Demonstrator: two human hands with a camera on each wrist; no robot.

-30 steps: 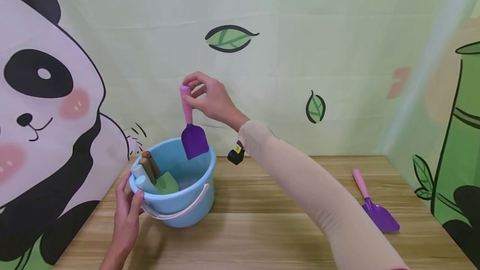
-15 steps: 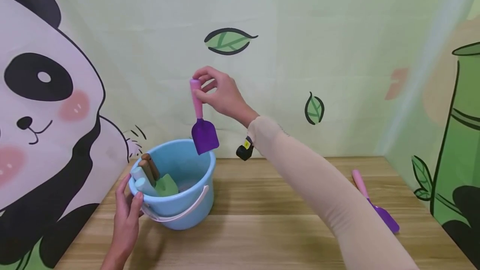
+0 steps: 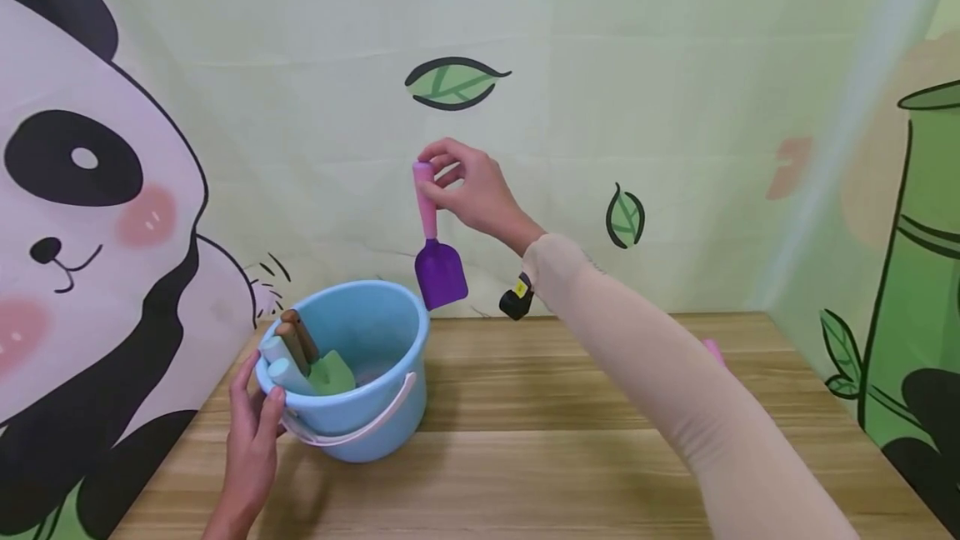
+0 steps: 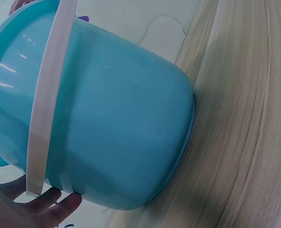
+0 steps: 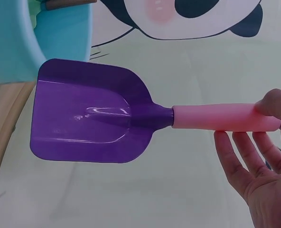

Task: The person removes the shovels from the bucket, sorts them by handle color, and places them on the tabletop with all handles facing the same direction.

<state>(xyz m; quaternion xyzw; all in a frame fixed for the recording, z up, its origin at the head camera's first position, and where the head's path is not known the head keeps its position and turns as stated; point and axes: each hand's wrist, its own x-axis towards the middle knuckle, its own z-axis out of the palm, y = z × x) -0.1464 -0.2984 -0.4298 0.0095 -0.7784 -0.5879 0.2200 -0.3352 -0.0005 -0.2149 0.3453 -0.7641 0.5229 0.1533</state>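
Note:
My right hand (image 3: 483, 194) pinches the pink handle of a toy shovel (image 3: 441, 275) near its top end. The purple blade hangs downward, just right of the bucket's far rim in the head view. In the right wrist view, the thumb lies on one side of the handle and fingertips touch the other. A light blue bucket (image 3: 397, 419) stands on the table, its white handle (image 3: 360, 433) hanging down in front. My left hand (image 3: 251, 448) holds the bucket at its left rim. Inside lean two brown handles (image 3: 291, 340), two light blue handles (image 3: 288, 377) and a green blade (image 3: 332, 373).
On the right of the wooden table (image 3: 540, 473), a pink handle end (image 3: 712, 350) pokes out from behind the right sleeve (image 3: 645, 365). A cloth backdrop (image 3: 315, 148) with a panda and leaves rises behind the table. A black wrist camera (image 3: 516, 300) hangs under the right cuff.
My right hand has carried the shovel rightward, from over the bucket's opening to beyond its rim. The right sleeve now covers most of the second shovel. The left hand has stayed at the bucket.

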